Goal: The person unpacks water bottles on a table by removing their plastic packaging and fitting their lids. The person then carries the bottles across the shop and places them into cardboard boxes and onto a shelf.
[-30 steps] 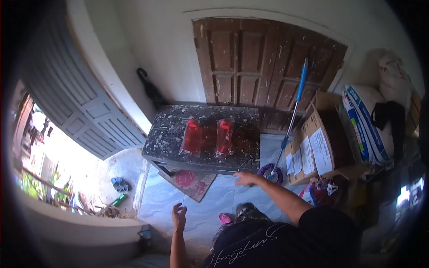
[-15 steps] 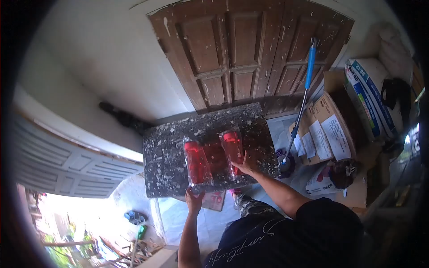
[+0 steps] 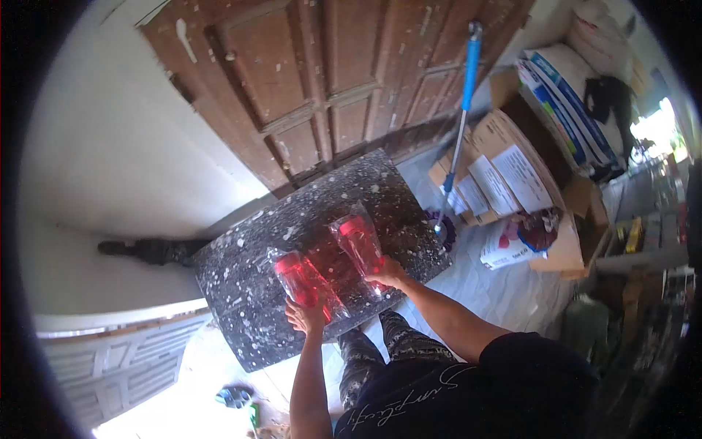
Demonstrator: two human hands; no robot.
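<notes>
Two red bottles with red caps, each in a clear plastic wrapper, are at the dark speckled table, their caps toward the door. Whether they lie or stand, I cannot tell. My left hand is closed around the lower part of the left bottle, fingers on its left side and thumb toward the right. My right hand grips the lower end of the right bottle, fingers reaching across it. Loose wrapper sticks out beside the left bottle. A red glow shows on the tabletop between the bottles.
A brown panelled door is behind the table. To the right are a mop with a blue handle, cardboard boxes, a white sack and a plastic bag. Slippers lie at lower left.
My left hand has moved from the table's front edge up onto the left bottle. My right hand stays at the right bottle. The head view has turned and shifted.
</notes>
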